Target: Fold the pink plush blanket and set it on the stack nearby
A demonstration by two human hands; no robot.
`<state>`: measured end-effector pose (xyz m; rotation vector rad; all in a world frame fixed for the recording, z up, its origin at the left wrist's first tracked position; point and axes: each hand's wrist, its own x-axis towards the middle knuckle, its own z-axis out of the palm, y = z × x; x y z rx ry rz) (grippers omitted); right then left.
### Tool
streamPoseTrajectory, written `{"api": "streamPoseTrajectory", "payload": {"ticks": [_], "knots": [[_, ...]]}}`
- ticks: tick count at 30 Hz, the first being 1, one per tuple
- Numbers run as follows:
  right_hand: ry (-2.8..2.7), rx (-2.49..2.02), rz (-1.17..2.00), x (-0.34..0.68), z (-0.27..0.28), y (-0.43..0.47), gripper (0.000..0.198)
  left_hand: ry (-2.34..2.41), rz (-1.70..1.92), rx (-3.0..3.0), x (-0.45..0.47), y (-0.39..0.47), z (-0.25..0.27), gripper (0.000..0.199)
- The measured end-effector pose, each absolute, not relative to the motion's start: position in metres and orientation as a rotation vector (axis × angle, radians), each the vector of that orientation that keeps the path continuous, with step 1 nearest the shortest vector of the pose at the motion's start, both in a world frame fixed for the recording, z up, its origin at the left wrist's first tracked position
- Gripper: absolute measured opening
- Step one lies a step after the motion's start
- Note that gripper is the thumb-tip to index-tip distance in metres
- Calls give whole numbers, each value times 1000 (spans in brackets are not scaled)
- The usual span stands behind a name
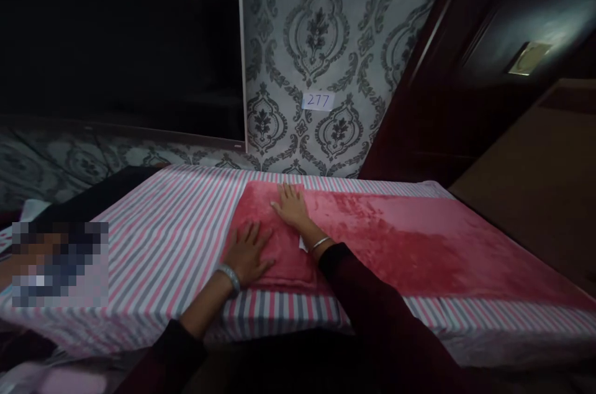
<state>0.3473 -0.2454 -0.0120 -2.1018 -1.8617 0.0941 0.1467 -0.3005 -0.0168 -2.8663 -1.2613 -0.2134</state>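
Note:
A pinkish-red plush cloth (410, 239), like a blanket or large towel, lies along a table with a striped cover. Its left end is folded over into several layers. On that folded part, near its left edge, my left hand (246, 254) lies flat with fingers spread. Farther back, my right hand (292, 206) also rests flat on the fold, fingers stretched toward the wall. A small white tag (302, 244) peeks out beside my right wrist. Neither hand grips the cloth.
The pink, grey and white striped cover (158, 239) drapes over the table's front edge. Behind stand a patterned wall with a paper marked 277 (318, 100) and a large dark screen (121, 40). A brown panel (535, 189) borders the right. A pixelated patch sits at left.

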Motion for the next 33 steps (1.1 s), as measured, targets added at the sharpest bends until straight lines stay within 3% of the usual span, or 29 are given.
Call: {"api": "streamPoseTrajectory", "payload": {"ticks": [4,8,14,17,21,29,33], "knots": [[-1752,-2237,176,362,-32,-244,76,-1201,-321,-2825,146,-302,-55,62],[-1720,-2249,141,367,-40,-245,76,-1181,-353,-2856,140,-301,-60,64],[-1711,-2299,283,368,-24,-235,64,-1035,-376,-3307,108,-258,-14,51],[-1705,-2264,241,365,-7,-221,59,-1277,-564,-3192,125,-216,21,56],[-1753,-2232,102,364,-2,-206,57,-1630,-218,-2924,188,-169,39,58],[-1809,-2216,20,381,-49,-210,64,-1548,-27,-2830,223,-147,-27,69],[-1798,-2213,42,382,-52,-207,64,-1541,-51,-2784,220,-145,-36,71]]}}
